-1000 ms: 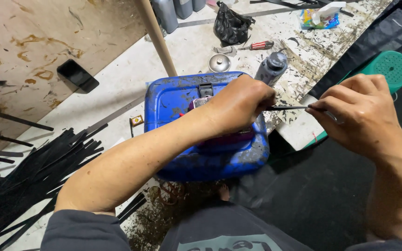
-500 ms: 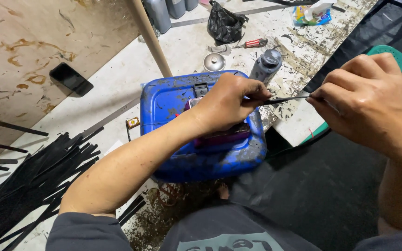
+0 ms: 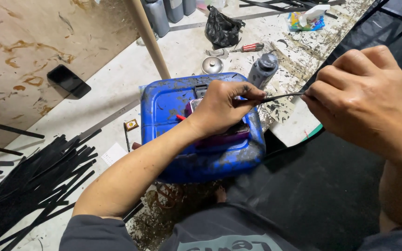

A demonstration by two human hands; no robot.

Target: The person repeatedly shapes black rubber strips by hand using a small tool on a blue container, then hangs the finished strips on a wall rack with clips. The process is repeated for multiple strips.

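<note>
Left hand (image 3: 222, 109) and right hand (image 3: 361, 100) each pinch an end of a thin black strip (image 3: 282, 96) above the blue can (image 3: 201, 135) — seemingly mid-job, with a big strip pile (image 3: 29, 181) at left.

Both forearms are bare up to about the elbow. The left hand (image 3: 219, 109) carries dark smudges across the knuckles and fingers, and faint dark specks dot the left forearm. The right hand (image 3: 359, 97) looks cleaner, with 1 or 2 small dark spots near the wrist. A grey-blue sleeve (image 3: 96, 232) sits bunched at the left elbow, soft and wrinkled; a matching edge of sleeve shows at the lower right. The dark grey-blue shirt front (image 3: 224, 230) bears a pale teal print at the chest, cut off by the frame. Dark trousers seem to cover the lap, though the fabric there is hard to tell.
</note>
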